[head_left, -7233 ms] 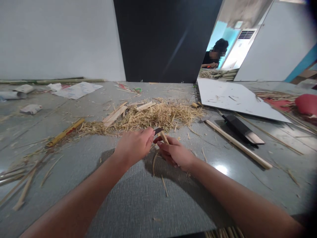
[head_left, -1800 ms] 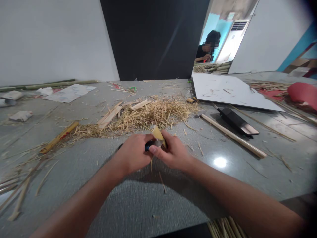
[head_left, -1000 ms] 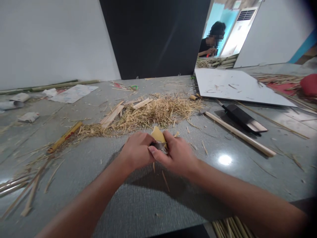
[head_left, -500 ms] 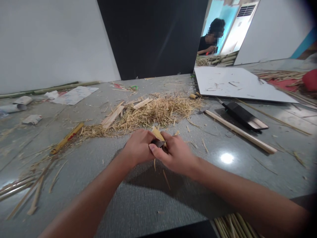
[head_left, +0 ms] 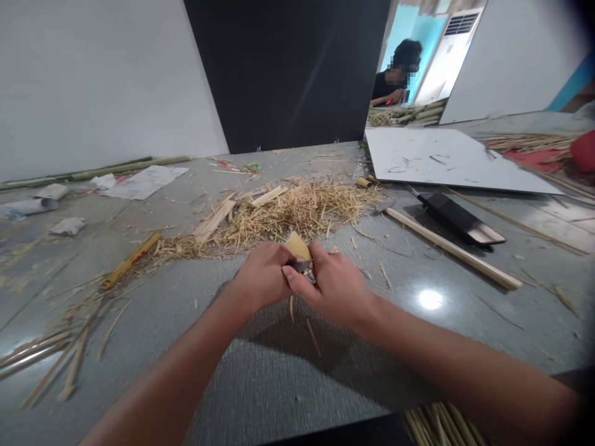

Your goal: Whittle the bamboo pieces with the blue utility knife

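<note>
My left hand (head_left: 266,272) and my right hand (head_left: 335,282) meet over the middle of the table, both with curled fingers. Between them stands a short, curved piece of yellow bamboo (head_left: 299,246), gripped by my right hand at its side. A dark knife blade (head_left: 300,266) crosses just below the top of the bamboo, coming from my left fist; its handle is hidden there. My right thumb lies against the blade's near side. Thin shavings hang under my hands.
Beyond my hands lies a heap of bamboo shavings (head_left: 302,207). A yellow stick-like tool (head_left: 130,260) is at left. To the right are a pale wooden handle (head_left: 450,248), a black flat object (head_left: 458,217) and a white board (head_left: 446,155). Another person (head_left: 395,74) sits behind.
The bamboo piece has turned between my hands, showing more of its broad yellow face. Less of the blade shows, and its tip is now out of sight. My hands stay together.
</note>
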The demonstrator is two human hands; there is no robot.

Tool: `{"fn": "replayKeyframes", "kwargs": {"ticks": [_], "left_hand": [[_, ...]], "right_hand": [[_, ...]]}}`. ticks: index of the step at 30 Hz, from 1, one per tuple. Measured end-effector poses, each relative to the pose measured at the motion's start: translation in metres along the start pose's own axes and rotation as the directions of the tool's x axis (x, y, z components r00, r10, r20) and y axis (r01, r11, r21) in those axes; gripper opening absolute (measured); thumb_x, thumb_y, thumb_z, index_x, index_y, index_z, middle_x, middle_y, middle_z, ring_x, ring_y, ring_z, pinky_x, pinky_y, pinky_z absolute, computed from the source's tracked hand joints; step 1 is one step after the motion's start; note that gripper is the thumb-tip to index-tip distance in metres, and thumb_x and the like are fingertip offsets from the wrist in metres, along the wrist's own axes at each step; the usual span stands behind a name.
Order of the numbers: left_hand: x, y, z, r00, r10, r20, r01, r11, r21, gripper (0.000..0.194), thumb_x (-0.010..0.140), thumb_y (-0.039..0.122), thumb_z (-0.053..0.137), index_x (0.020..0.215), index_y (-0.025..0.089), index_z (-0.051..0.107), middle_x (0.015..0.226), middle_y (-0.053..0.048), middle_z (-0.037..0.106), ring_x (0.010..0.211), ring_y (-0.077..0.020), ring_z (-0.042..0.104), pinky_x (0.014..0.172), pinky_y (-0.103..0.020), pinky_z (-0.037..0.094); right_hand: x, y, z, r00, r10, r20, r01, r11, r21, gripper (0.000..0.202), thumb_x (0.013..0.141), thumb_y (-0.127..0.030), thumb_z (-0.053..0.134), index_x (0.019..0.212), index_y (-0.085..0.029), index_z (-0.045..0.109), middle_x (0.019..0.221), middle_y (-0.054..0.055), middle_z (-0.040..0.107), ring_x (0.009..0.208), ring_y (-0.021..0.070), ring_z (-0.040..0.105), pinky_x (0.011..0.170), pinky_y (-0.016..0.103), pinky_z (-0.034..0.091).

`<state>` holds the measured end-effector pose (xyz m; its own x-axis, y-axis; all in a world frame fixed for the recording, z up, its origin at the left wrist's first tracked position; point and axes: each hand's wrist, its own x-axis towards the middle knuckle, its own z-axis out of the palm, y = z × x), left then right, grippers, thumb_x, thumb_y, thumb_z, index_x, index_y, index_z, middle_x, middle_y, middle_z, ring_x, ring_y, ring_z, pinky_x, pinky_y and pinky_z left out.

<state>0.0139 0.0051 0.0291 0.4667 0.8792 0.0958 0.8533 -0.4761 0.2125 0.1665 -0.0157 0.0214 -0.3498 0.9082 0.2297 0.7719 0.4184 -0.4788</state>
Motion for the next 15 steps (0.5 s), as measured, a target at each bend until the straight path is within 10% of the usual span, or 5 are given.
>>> {"fn": "replayKeyframes", "kwargs": {"ticks": [15], "left_hand": [[-0.0021, 0.0003, -0.0026, 0.995, 0.100, -0.017, -0.101, 0.988, -0.118, 0.018, 0.070, 0.025, 0.049, 0.056, 0.017, 0.056, 0.053, 0.000, 0.053, 0.049, -0.0099, 0.038, 0.050, -0.026, 0.023]], "right_hand": [[0.0014, 0.0002, 0.0041, 0.994, -0.112, 0.015, 0.104, 0.957, 0.269, 0.029, 0.087, -0.047, 0.045, 0.076, -0.020, 0.046, 0.060, -0.001, 0.052, 0.050, 0.0119, 0.043, 0.050, 0.026, 0.026]]}}
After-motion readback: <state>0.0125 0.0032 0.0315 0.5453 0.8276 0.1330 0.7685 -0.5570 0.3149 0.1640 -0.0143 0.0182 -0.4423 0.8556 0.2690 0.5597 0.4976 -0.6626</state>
